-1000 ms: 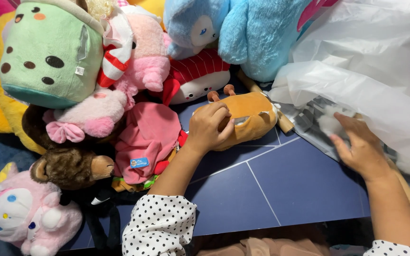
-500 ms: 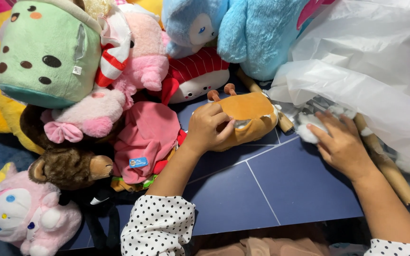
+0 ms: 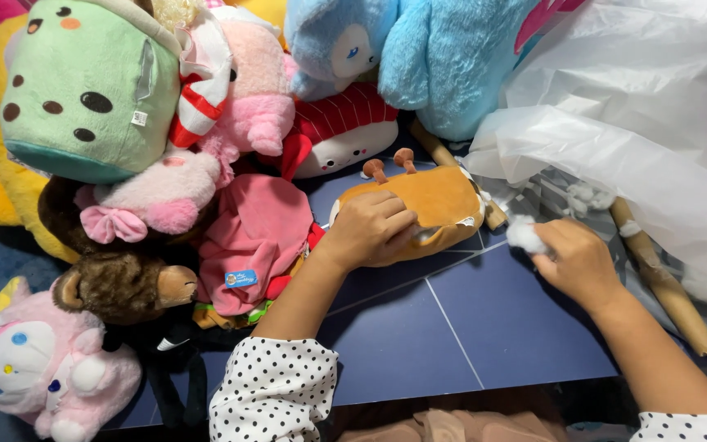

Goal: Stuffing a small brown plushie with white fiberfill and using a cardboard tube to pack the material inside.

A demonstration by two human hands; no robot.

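One orange plush toy [image 3: 435,209] mid-frame, pinned by left hand [image 3: 367,229], fingers curled over it. Right hand [image 3: 578,262] pinching white stuffing tuft [image 3: 524,236] just beside toy's open end. Stuffing looks underway, not finished.

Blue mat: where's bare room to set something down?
Bare blue mat lies between the left hand on the orange plush and the right hand pinching white stuffing. Left side is crowded with plush toys; clear plastic bag covers the right.
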